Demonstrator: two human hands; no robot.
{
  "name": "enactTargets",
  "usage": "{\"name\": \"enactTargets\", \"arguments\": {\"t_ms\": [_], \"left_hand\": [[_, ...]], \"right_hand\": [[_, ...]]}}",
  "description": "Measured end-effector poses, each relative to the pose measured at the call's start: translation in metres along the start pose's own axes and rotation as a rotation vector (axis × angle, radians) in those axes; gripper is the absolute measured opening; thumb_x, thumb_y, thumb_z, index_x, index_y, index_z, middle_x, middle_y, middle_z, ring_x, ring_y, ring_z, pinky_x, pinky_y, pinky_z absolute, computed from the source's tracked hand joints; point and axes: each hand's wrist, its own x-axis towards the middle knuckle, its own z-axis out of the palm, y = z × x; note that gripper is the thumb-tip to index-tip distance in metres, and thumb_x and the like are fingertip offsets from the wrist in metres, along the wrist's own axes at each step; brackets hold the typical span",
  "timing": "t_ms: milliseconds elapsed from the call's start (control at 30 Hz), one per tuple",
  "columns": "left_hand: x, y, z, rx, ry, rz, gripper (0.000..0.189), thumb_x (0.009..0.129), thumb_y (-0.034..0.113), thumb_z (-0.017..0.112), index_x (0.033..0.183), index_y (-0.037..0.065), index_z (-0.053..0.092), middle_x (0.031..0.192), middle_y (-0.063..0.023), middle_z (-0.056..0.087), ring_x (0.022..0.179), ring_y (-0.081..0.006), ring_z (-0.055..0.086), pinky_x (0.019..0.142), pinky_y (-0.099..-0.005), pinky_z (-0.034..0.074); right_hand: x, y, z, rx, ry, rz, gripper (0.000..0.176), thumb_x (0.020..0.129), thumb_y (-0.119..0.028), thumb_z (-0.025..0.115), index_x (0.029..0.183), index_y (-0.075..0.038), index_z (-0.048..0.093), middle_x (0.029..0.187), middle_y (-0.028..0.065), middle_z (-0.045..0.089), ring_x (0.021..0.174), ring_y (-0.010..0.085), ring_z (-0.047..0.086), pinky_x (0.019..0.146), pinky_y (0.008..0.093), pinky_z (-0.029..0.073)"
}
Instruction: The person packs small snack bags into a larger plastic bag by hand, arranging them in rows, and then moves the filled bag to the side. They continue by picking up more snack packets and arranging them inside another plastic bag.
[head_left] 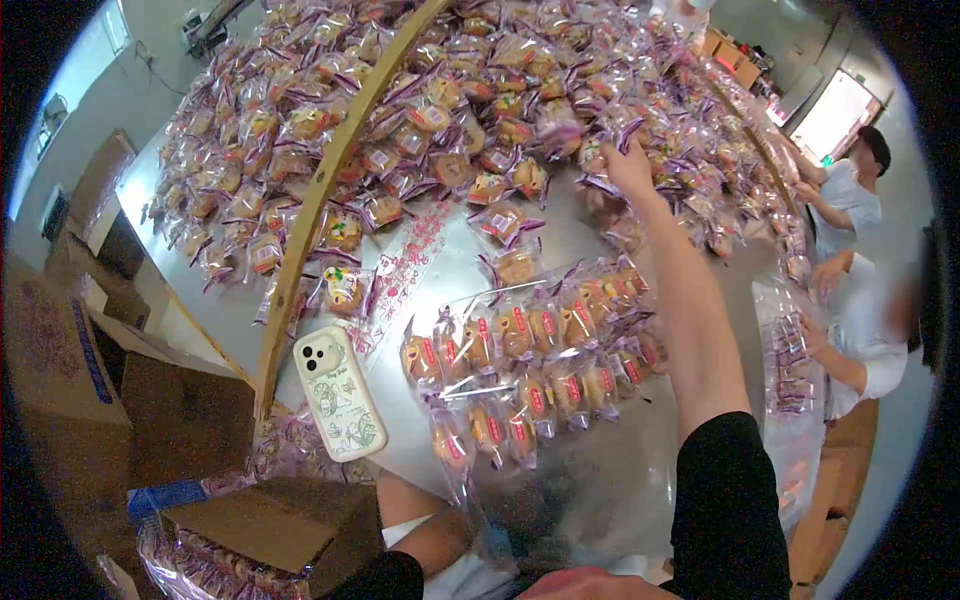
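Observation:
Small pastries in clear and purple wrappers form a large pile [440, 100] across the metal table. At the near edge of this pile, my right hand [628, 168] is closed on a wrapped pastry [594, 156]. Nearer to me, a clear plastic bag [600, 480] lies flat with rows of wrapped pastries [515, 335] inside. My left forearm [438, 540] shows at the bottom, left of the bag; the left hand's fingers are hidden.
A patterned phone [340, 394] lies beside a wooden strip [318, 195]. Cardboard boxes [180, 410] stand at the left, one [290, 520] near a filled bag. At the right, people in white [855, 205] work near another filled bag [785, 360].

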Motion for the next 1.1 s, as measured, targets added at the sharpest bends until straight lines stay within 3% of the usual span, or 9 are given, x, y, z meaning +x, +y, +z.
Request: {"name": "enactTargets", "arguments": {"t_ms": [67,233,300,667,700,800,933,1033,1100], "left_hand": [[0.004,0.004,0.003,-0.003,0.004,0.013,0.037,0.090,0.033,0.058,0.097,0.001,0.074,0.102,-0.0252,0.072,0.095,-0.0397,0.071,0.083,-0.0483,0.057],[0.012,0.017,0.010,-0.021,0.014,0.061,0.037,0.090,0.033,0.058,0.097,0.000,0.074,0.103,-0.0258,0.072,0.096,-0.0400,0.071,0.083,-0.0485,0.057],[0.014,0.016,0.009,-0.031,0.020,0.084,0.037,0.090,0.033,0.058,0.097,0.000,0.074,0.103,-0.0260,0.072,0.096,-0.0401,0.071,0.084,-0.0485,0.057],[-0.028,-0.017,0.044,-0.129,0.002,0.184,0.038,0.091,0.033,0.058,0.098,-0.001,0.073,0.104,-0.0274,0.071,0.098,-0.0407,0.070,0.086,-0.0489,0.057],[-0.050,0.001,0.010,-0.107,-0.103,0.201,0.040,0.087,0.034,0.065,0.096,-0.004,0.072,0.102,-0.0324,0.068,0.098,-0.0437,0.069,0.088,-0.0511,0.055],[-0.077,0.012,0.019,-0.372,0.114,0.210,0.039,0.085,0.033,0.069,0.101,-0.002,0.073,0.103,-0.0295,0.070,0.098,-0.0422,0.069,0.089,-0.0496,0.056],[-0.087,0.009,0.040,-0.182,0.174,0.337,0.038,0.086,0.034,0.065,0.110,0.007,0.075,0.104,-0.0222,0.072,0.096,-0.0426,0.069,0.087,-0.0487,0.057],[-0.121,0.033,0.020,-0.145,0.134,0.159,0.036,0.086,0.033,0.061,0.110,0.012,0.076,0.110,-0.0175,0.073,0.096,-0.0404,0.071,0.086,-0.0493,0.057],[-0.128,0.031,0.031,-0.027,0.073,0.016,0.035,0.085,0.033,0.060,0.110,0.015,0.076,0.111,-0.0155,0.074,0.096,-0.0396,0.071,0.087,-0.0489,0.057]], "right_hand": [[-0.010,-0.021,-0.018,0.013,0.043,-0.012,0.073,0.086,-0.039,0.067,0.140,0.008,0.050,0.130,0.0316,0.062,0.124,0.0461,0.058,0.107,0.0458,0.044],[-0.041,-0.054,-0.087,0.297,-0.055,0.037,0.060,0.091,-0.036,0.071,0.132,0.004,0.056,0.116,0.0146,0.068,0.104,0.0239,0.062,0.093,0.0371,0.048],[-0.066,-0.048,-0.109,0.548,-0.064,0.036,0.057,0.092,-0.035,0.073,0.130,0.003,0.056,0.113,0.0132,0.068,0.101,0.0233,0.063,0.091,0.0370,0.049],[-0.306,-0.015,-0.246,0.817,-0.084,0.301,0.036,0.099,-0.026,0.066,0.128,-0.006,0.058,0.107,0.0087,0.068,0.082,0.0202,0.071,0.063,0.0332,0.058],[-0.319,-0.001,-0.250,0.841,-0.045,0.317,0.035,0.099,-0.026,0.065,0.127,-0.006,0.058,0.107,0.0089,0.069,0.082,0.0202,0.071,0.063,0.0329,0.058],[-0.348,0.032,-0.256,0.902,0.016,0.338,0.033,0.100,-0.026,0.063,0.126,-0.006,0.058,0.106,0.0094,0.070,0.082,0.0203,0.071,0.063,0.0323,0.059],[-0.392,0.035,-0.277,0.934,-0.043,0.405,0.031,0.100,-0.025,0.064,0.121,-0.003,0.059,0.105,0.0118,0.071,0.081,0.0215,0.072,0.070,0.0362,0.061],[-0.392,0.091,-0.254,0.964,0.061,0.308,0.037,0.100,-0.029,0.064,0.125,-0.002,0.059,0.108,0.0118,0.071,0.084,0.0209,0.070,0.075,0.0349,0.059],[-0.399,0.125,-0.258,0.975,-0.190,0.496,0.038,0.099,-0.027,0.065,0.126,-0.002,0.058,0.112,0.0109,0.069,0.090,0.0203,0.068,0.078,0.0360,0.058]]}}
